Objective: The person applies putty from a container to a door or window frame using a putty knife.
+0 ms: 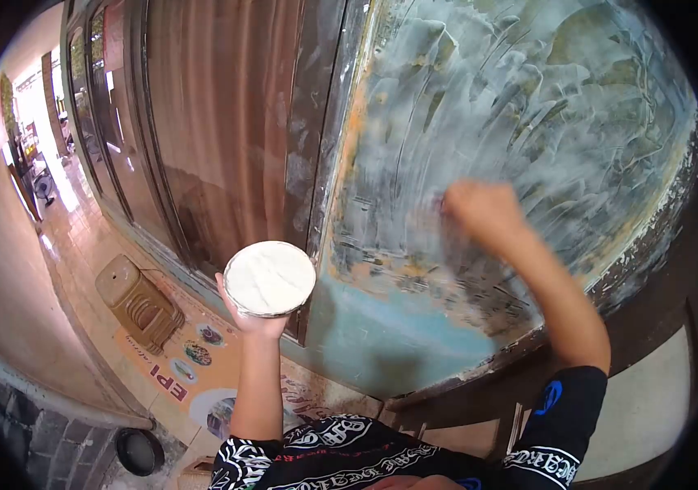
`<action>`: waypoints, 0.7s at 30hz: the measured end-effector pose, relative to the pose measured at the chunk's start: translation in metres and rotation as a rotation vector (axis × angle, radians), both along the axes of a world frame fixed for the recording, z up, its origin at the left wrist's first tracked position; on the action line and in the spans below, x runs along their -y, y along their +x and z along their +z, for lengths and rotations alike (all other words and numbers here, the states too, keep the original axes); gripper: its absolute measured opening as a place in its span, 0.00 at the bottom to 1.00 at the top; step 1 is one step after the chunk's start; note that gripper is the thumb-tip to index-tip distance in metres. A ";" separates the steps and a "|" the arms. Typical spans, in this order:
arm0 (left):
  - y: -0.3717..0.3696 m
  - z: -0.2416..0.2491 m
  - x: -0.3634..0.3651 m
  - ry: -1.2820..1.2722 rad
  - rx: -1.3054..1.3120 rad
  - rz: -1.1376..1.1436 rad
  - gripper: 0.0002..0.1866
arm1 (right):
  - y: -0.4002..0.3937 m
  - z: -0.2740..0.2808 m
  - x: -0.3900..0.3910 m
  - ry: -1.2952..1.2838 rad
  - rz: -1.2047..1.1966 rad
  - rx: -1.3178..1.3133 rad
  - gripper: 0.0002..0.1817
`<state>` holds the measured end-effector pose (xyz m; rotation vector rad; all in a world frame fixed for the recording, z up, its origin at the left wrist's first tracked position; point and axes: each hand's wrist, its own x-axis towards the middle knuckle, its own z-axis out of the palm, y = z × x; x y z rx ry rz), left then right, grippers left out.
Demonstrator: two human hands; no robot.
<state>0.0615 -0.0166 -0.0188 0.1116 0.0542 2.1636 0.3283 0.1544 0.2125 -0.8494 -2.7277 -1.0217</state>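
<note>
Streaked grey-green wall, smeared with pale coating and edged in orange-brown, fills the upper right of the head view; a smooth pale blue-green strip lies beneath the smears. Dark-framed brown panels stand to its left, beside a tiled passage. The left hand, at centre, supports a round white disc from beneath, the thumb lying along its left edge; the disc's pale face is turned upward, in front of the lower corner of the panels. The right hand is raised before the smeared area, its fingers curled inward; blur hides the fingertips, so whether they pinch anything, or touch the wall, cannot be told. On the floor at lower left, a brown stool rests beside a printed orange banner, and a round black container sits near the lower edge.
</note>
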 end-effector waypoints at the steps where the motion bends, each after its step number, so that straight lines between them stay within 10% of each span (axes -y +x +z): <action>1: -0.001 -0.003 0.001 0.001 -0.023 0.011 0.43 | -0.002 0.031 -0.009 0.115 0.049 -0.127 0.07; 8: -0.012 -0.001 0.006 0.096 -0.113 -0.028 0.44 | 0.007 0.182 0.005 0.064 0.380 -0.691 0.13; 16: -0.014 0.010 0.021 0.034 -0.029 0.055 0.43 | -0.012 -0.084 0.009 -0.248 0.136 0.235 0.07; 21: -0.013 0.009 0.021 0.030 -0.029 0.044 0.43 | -0.033 -0.043 -0.027 0.066 0.177 0.164 0.06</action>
